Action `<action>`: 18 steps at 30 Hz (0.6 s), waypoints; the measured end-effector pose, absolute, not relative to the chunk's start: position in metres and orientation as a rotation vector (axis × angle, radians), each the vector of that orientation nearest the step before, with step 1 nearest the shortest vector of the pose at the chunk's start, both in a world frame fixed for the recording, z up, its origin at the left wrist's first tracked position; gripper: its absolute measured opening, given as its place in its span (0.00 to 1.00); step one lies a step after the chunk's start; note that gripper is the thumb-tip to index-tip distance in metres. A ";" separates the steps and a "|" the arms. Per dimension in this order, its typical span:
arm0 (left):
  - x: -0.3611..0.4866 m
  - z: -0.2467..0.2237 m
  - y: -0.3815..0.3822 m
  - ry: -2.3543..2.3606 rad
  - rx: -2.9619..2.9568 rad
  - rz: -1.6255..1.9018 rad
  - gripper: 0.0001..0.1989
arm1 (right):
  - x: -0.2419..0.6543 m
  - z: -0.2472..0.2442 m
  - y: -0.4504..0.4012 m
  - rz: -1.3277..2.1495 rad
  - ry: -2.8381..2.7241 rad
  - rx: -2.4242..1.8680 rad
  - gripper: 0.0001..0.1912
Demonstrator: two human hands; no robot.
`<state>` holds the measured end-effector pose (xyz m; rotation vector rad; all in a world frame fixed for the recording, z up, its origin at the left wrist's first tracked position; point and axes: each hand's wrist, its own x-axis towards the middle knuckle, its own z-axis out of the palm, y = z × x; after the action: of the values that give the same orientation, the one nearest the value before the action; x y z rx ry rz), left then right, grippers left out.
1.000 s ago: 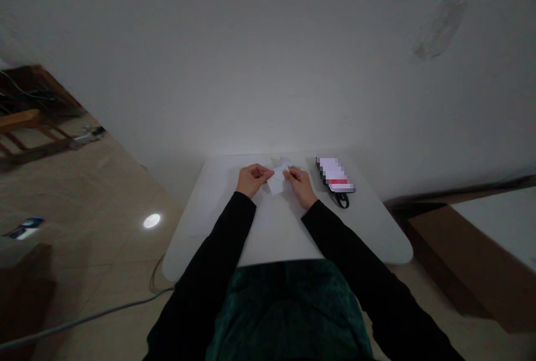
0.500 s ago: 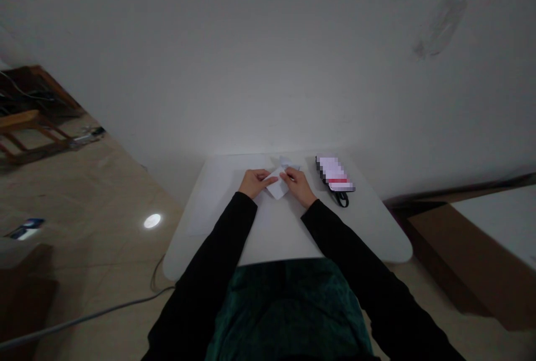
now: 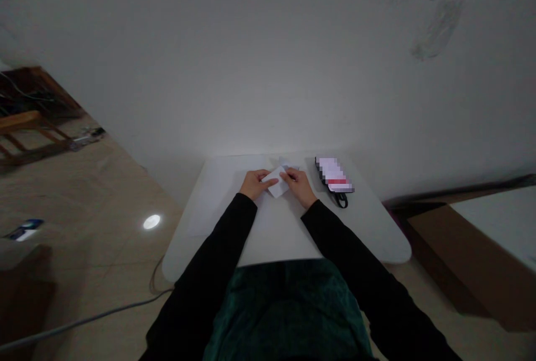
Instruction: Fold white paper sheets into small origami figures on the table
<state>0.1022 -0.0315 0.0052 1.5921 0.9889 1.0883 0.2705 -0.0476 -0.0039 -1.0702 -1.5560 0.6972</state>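
Observation:
A small piece of folded white paper (image 3: pixel 277 188) is held between my two hands over the middle of the white table (image 3: pixel 280 243). My left hand (image 3: pixel 253 183) pinches its left side, thumb on top. On the right side, my right hand (image 3: pixel 300 184) grips it with thumb and fingers. Just behind the hands another pale, folded-looking paper piece (image 3: pixel 286 161) lies on the table; the hands partly cover it. To the left, large white sheets (image 3: pixel 213 193) lie flat on the tabletop.
A phone (image 3: pixel 334 175) with a lit, blurred screen and a black strap (image 3: pixel 341 200) lies right of my hands. The wall (image 3: pixel 268 70) rises behind the table. A brown box (image 3: pixel 469 255) stands at the right. A grey cable (image 3: pixel 87 319) runs along the floor at left.
The paper in my hands has tilted slightly, and its lower corner sits a little higher and further left. Both hands keep their grip, almost unmoved.

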 end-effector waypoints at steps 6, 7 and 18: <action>0.100 0.005 -0.029 1.008 1.574 1.173 0.21 | 0.267 -0.001 -0.053 0.900 -1.453 -1.062 0.17; 0.099 0.005 -0.028 0.978 1.568 1.153 0.22 | 0.267 0.000 -0.053 0.917 -1.432 -1.069 0.17; 0.102 0.005 -0.025 0.966 1.472 1.199 0.21 | 0.262 -0.004 -0.050 0.963 -1.126 -1.039 0.16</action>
<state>0.1022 -0.0254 0.0052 1.4721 0.9658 1.1991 0.2625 -0.0503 -0.0041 -1.0387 -1.1257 0.9626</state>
